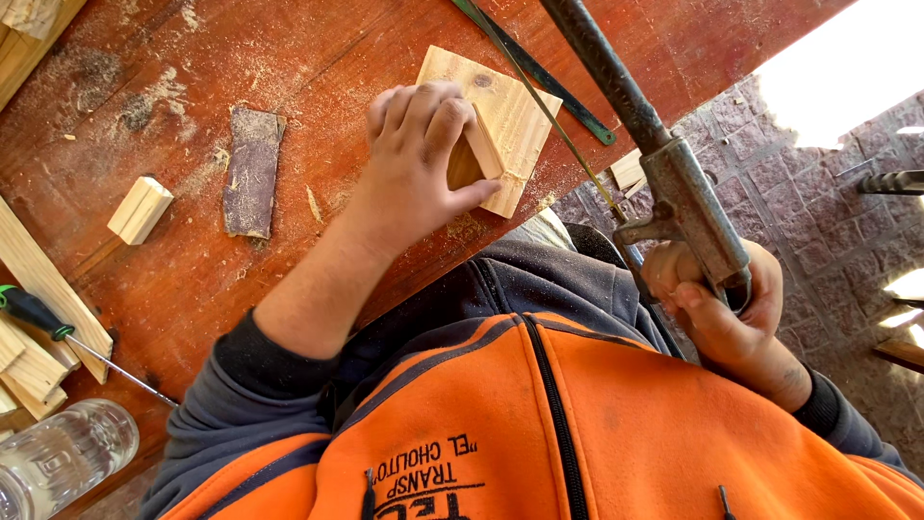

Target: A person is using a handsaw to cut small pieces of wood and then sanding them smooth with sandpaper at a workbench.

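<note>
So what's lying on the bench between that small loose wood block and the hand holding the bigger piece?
A dark strip of sandpaper on the sawdusty bench, seen from the head camera.

I observed a reddish-brown wooden counter [289,58], its surface dusted with pale sawdust. A pale wooden block [510,120] lay near the counter's edge. A worn strip of sandpaper [252,171] lay flat beside the middle of the surface. A small wooden offcut [141,209] rested just beside the sandpaper, apart from it. I noted a green-handled screwdriver [38,314] lying across a long wooden slat [48,284], with further short slats [29,371] stacked near it. A clear glass jar [60,453] lay on its side at the counter's corner.
</note>
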